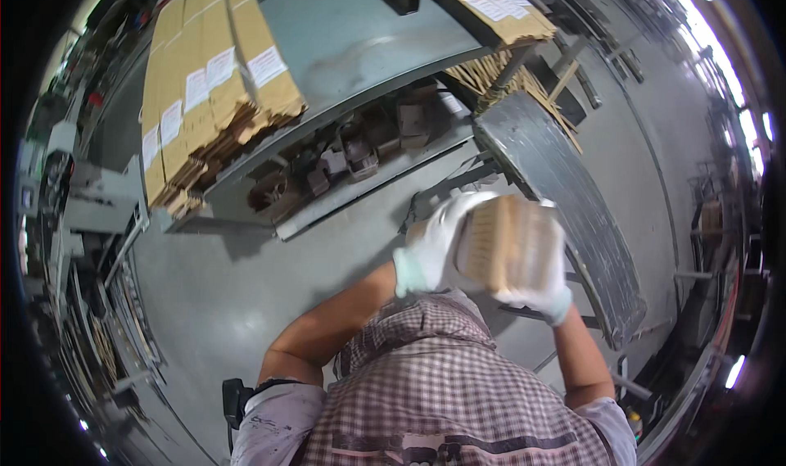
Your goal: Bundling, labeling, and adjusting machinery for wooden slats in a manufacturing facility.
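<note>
Well beyond the bundle [509,245], bins [363,171], contents unclear

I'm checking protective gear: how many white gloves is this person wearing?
2: one on the left hand, one on the right hand. Both hold a blurred tan bundle.

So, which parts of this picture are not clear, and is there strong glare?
Head view: left grip, right grip and brown block look smeared, probably by motion; head view: bright lights along the right side burn out white; head view: corners go black, and straight edges bend.
</note>
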`<move>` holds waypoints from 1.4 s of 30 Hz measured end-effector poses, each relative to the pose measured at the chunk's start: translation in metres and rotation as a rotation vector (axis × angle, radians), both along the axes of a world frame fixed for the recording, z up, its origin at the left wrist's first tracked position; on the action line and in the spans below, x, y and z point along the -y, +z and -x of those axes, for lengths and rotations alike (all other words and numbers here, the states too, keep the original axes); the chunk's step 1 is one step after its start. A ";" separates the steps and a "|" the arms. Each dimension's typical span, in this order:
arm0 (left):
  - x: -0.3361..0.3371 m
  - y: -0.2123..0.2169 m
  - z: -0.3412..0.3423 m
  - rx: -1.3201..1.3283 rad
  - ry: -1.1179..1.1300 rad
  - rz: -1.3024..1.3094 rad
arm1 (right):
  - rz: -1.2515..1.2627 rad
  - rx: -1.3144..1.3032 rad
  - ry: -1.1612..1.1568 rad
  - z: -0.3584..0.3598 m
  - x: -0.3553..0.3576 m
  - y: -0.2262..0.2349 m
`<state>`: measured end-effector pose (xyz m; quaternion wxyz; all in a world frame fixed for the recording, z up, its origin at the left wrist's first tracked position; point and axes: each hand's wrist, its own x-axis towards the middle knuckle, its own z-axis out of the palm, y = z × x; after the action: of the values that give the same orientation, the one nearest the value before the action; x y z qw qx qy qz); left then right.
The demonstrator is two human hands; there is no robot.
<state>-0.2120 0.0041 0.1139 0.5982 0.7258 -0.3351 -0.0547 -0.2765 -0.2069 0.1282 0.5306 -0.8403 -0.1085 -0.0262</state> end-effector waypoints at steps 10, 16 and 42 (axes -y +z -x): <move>-0.058 -0.114 0.068 -0.362 0.232 -0.022 | -0.284 -0.352 0.388 -0.036 -0.054 -0.040; -0.089 -0.120 0.149 -1.188 0.544 1.185 | -0.021 -0.211 0.733 -0.055 -0.126 0.036; -0.425 -0.001 -0.452 -0.576 0.887 0.603 | -0.187 0.007 0.564 -0.356 -0.294 -0.010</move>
<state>0.2397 0.4295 0.1132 0.8098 0.5509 0.1737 0.1029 0.0792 0.0870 0.1177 0.5918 -0.7242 -0.3367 0.1093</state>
